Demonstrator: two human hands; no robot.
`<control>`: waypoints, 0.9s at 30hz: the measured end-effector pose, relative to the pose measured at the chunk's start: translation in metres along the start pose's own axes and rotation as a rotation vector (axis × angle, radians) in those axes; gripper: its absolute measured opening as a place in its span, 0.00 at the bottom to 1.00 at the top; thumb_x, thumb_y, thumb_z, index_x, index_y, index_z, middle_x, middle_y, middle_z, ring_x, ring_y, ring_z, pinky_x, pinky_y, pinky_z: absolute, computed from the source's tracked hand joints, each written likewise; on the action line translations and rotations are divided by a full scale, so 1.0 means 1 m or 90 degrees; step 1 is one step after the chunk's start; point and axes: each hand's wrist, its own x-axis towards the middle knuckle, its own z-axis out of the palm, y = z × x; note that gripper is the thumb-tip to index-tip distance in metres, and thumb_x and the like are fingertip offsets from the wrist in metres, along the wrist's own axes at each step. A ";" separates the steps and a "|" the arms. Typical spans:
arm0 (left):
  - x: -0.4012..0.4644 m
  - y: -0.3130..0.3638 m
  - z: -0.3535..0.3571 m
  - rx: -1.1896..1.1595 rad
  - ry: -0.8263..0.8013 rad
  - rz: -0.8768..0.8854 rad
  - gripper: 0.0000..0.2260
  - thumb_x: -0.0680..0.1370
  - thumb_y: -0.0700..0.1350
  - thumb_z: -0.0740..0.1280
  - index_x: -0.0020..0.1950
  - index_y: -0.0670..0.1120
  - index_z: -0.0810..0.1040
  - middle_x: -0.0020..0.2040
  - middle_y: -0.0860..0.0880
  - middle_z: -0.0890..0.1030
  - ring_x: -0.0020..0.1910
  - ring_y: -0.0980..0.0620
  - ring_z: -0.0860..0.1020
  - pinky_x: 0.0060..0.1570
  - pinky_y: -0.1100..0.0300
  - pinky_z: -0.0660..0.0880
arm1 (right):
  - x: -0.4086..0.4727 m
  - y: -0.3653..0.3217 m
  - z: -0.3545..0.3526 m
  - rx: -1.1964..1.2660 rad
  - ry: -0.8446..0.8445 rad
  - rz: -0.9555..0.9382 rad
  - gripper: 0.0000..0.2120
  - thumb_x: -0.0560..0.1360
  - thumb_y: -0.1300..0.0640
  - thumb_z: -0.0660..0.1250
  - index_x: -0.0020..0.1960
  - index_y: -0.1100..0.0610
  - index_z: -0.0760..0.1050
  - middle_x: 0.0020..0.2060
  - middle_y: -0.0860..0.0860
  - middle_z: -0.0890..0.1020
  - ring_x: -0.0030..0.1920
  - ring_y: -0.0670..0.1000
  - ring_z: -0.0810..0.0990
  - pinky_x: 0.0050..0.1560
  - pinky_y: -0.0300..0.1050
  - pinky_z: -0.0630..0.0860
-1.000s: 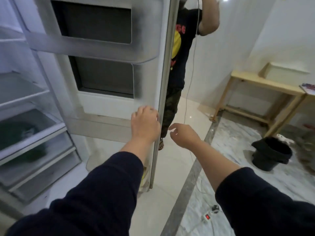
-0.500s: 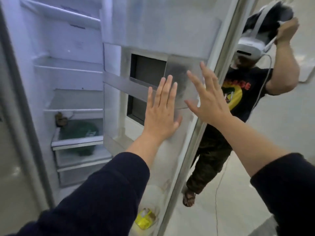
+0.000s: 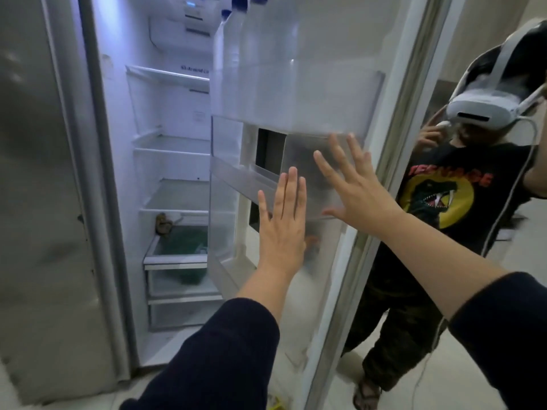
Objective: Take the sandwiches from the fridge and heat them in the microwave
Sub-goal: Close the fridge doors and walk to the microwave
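Both hands are open with straight fingers and hold nothing. The left hand [image 3: 282, 229] lies flat against the frosted inner side of the white fridge door [image 3: 299, 84], near the door's lower shelf. The right hand [image 3: 355, 184] is spread just beside it, closer to the door's outer edge; whether its palm touches the door I cannot tell.

I cannot see any sandwiches. The lit fridge compartment [image 3: 174, 161] opens to the left of both hands, so the left hand is the nearer one to reach in. The upper glass shelves show nothing on them. On the lower shelf, near its left edge, sits a small brown item [image 3: 163, 224] that is too blurred to name, and a green bundle [image 3: 185, 242] lies in the clear drawer below it. My judgement is that the search goes leftward and downward.
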 end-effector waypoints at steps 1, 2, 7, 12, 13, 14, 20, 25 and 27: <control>0.000 -0.002 0.000 0.003 0.002 -0.004 0.59 0.67 0.64 0.73 0.77 0.40 0.35 0.78 0.40 0.36 0.78 0.43 0.38 0.74 0.38 0.46 | 0.001 -0.002 -0.001 -0.006 -0.003 -0.001 0.56 0.65 0.40 0.74 0.78 0.50 0.40 0.77 0.56 0.39 0.76 0.65 0.37 0.69 0.68 0.44; 0.000 -0.005 0.000 0.006 0.002 -0.007 0.60 0.66 0.65 0.73 0.77 0.40 0.34 0.78 0.41 0.36 0.78 0.43 0.38 0.74 0.37 0.45 | 0.003 -0.005 -0.002 -0.011 -0.007 -0.001 0.56 0.65 0.40 0.74 0.78 0.50 0.39 0.77 0.56 0.38 0.76 0.65 0.37 0.69 0.68 0.44; -0.002 -0.034 -0.002 0.014 -0.006 0.009 0.58 0.67 0.70 0.67 0.77 0.40 0.33 0.77 0.41 0.34 0.77 0.44 0.34 0.73 0.36 0.43 | 0.014 -0.029 -0.011 -0.034 -0.029 0.010 0.56 0.68 0.38 0.71 0.77 0.47 0.33 0.76 0.53 0.33 0.75 0.63 0.31 0.72 0.70 0.42; -0.008 -0.080 -0.010 0.010 0.007 0.024 0.57 0.67 0.71 0.65 0.78 0.40 0.37 0.78 0.42 0.37 0.78 0.45 0.38 0.73 0.37 0.42 | 0.031 -0.073 -0.025 -0.044 -0.028 0.023 0.55 0.69 0.37 0.70 0.77 0.48 0.32 0.76 0.54 0.31 0.74 0.63 0.30 0.71 0.69 0.39; -0.009 -0.091 -0.011 0.011 0.005 0.026 0.57 0.67 0.71 0.64 0.78 0.40 0.37 0.78 0.42 0.37 0.78 0.45 0.38 0.73 0.37 0.41 | 0.036 -0.084 -0.029 -0.040 -0.030 0.025 0.55 0.69 0.37 0.69 0.77 0.49 0.31 0.75 0.54 0.31 0.74 0.63 0.29 0.71 0.68 0.37; -0.009 -0.103 -0.013 0.010 0.004 0.029 0.57 0.67 0.71 0.64 0.78 0.41 0.37 0.78 0.42 0.37 0.78 0.45 0.38 0.73 0.37 0.40 | 0.041 -0.095 -0.033 -0.032 -0.033 0.027 0.55 0.70 0.37 0.69 0.76 0.49 0.31 0.75 0.54 0.30 0.73 0.63 0.28 0.71 0.67 0.36; -0.011 -0.183 -0.022 0.021 -0.034 0.006 0.57 0.66 0.73 0.62 0.77 0.43 0.33 0.79 0.45 0.36 0.78 0.45 0.38 0.72 0.35 0.41 | 0.083 -0.170 -0.050 -0.015 -0.031 0.044 0.51 0.74 0.42 0.67 0.76 0.51 0.30 0.74 0.56 0.29 0.73 0.64 0.27 0.72 0.67 0.36; -0.015 -0.237 -0.035 0.036 -0.068 -0.038 0.54 0.72 0.67 0.63 0.73 0.46 0.23 0.76 0.46 0.27 0.76 0.45 0.32 0.70 0.34 0.37 | 0.112 -0.225 -0.057 -0.006 0.026 0.033 0.44 0.76 0.50 0.65 0.78 0.54 0.38 0.77 0.58 0.37 0.76 0.60 0.35 0.72 0.66 0.41; -0.020 -0.250 -0.039 0.015 -0.021 -0.030 0.49 0.75 0.60 0.65 0.76 0.47 0.30 0.78 0.45 0.34 0.77 0.45 0.37 0.72 0.34 0.42 | 0.114 -0.238 -0.061 0.019 0.091 0.020 0.40 0.75 0.52 0.65 0.79 0.55 0.46 0.78 0.58 0.44 0.77 0.59 0.40 0.73 0.66 0.44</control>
